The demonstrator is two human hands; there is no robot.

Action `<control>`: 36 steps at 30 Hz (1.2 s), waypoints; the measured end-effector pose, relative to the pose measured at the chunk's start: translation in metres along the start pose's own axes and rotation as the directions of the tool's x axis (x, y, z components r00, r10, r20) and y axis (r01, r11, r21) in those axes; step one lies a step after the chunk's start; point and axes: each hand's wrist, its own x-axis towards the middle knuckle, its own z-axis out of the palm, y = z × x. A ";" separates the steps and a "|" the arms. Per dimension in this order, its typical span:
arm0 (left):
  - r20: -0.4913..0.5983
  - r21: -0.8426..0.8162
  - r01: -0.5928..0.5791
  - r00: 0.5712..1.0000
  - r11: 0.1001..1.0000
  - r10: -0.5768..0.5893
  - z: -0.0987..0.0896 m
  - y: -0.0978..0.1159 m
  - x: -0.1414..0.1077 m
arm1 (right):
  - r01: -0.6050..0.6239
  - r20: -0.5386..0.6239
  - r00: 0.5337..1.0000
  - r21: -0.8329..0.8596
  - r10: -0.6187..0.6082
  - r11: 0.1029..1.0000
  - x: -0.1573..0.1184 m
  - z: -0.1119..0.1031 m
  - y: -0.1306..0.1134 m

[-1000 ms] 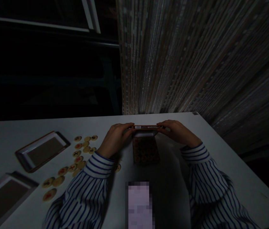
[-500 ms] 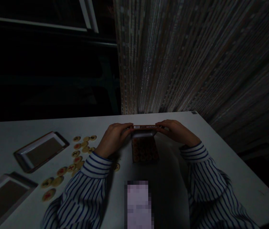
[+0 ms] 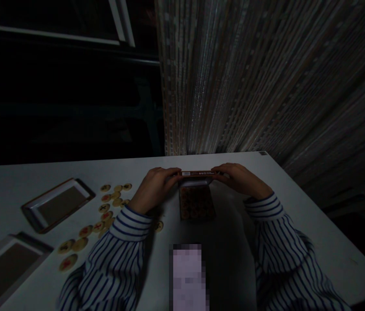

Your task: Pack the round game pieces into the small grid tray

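Evidently midway, by judgement: one shallow lid (image 3: 198, 173), brown-edged, barcode on the near side, pale within, was held tilted over the far end of the box. It did not lie flat on it.

Left hand (image 3: 156, 185): narrow grip, thumb and fingers pinched on the lid's left end.

Right hand (image 3: 239, 179): likewise narrow, pinched on the lid's right end.

Box (image 3: 198, 219): dark, one, stood on the white surface (image 3: 325, 250) just below and nearer the wearer than the lid. Its top showed rows of round shapes; the dimness left it unclear whether these were real or printed.

Loose round pieces (image 3: 68, 262): wooden-looking, many, were scattered to the left of the left hand, some with red marks, some dark, some plain. They lay outside every container. Exact count was not possible, the left sleeve (image 3: 127, 250) covering part of the group.

Single piece (image 3: 159, 226): lay just beside the left cuff, apart from the box.

Upper tray (image 3: 59, 203): shallow, at the far left, with no pieces seen inside.

Lower tray (image 3: 7, 272): similar, cut off by the picture's edge, likewise unfilled where visible.
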 end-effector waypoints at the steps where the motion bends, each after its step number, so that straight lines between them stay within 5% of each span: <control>1: 0.000 0.003 -0.003 1.000 1.000 0.003 0.000 0.000 0.000 | 0.000 0.005 1.000 0.000 0.000 1.000 0.000 0.000 0.000; 36: 0.015 0.122 -0.056 0.998 0.991 0.054 -0.002 0.011 -0.012 | -0.062 0.047 0.997 0.011 0.062 0.998 -0.009 -0.005 -0.016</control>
